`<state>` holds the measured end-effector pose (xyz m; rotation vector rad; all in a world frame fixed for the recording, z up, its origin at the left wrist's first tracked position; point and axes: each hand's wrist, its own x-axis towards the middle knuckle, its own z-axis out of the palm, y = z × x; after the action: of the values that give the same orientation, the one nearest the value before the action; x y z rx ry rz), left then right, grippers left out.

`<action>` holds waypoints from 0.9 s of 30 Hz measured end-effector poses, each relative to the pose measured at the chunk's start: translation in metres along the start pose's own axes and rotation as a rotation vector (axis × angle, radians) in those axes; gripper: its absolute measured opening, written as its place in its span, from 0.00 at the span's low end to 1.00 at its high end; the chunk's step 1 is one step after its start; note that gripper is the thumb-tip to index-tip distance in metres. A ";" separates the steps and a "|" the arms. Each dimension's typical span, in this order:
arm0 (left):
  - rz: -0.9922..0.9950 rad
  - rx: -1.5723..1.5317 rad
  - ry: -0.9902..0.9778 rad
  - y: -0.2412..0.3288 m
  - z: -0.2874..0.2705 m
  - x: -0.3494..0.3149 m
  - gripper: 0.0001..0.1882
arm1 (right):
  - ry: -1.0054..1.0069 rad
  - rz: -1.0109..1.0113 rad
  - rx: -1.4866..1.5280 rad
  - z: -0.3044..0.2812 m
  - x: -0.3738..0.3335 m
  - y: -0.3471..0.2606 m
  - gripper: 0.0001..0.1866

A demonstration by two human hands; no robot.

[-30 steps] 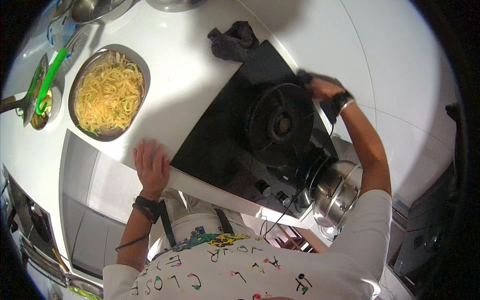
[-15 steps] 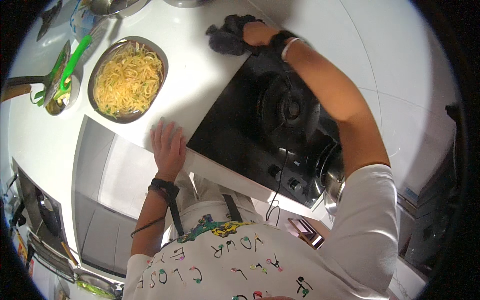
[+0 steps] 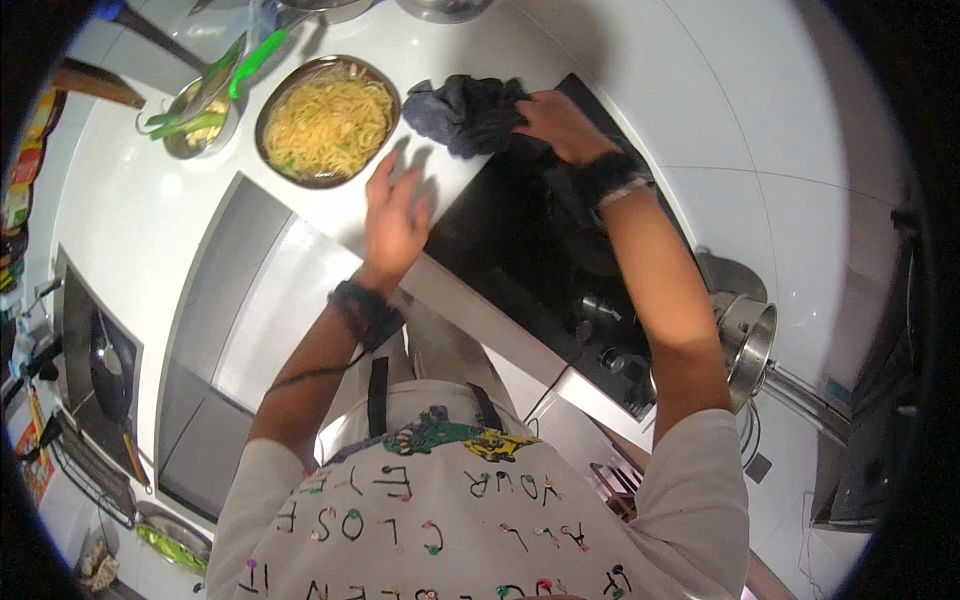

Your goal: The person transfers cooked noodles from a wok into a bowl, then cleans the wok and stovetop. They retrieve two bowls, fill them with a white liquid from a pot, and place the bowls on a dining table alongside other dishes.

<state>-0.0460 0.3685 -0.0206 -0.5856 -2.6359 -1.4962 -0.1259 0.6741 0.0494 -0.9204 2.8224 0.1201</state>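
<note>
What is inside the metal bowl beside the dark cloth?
The metal bowl holds pale yellow noodles with a few green bits, heaped almost to the rim. They cover the bowl's bottom, so anything beneath them is hidden. The left hand hovers just below it.

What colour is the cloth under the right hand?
The cloth is dark grey, almost charcoal; the head view shows it clearly beneath the right hand.

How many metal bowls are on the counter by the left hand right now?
2: a large noodle bowl just beyond the left hand, and a smaller bowl with green utensils to its left. More dishes at the top edge are cut off.
</note>
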 end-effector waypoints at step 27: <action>-0.069 -0.526 0.158 0.036 0.047 0.201 0.28 | 0.580 1.274 1.098 0.014 0.014 -0.026 0.24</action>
<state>-0.2137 0.4837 0.0301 -0.3779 -2.1612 -2.1721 -0.1195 0.6473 0.0326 1.1854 2.6432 -1.5016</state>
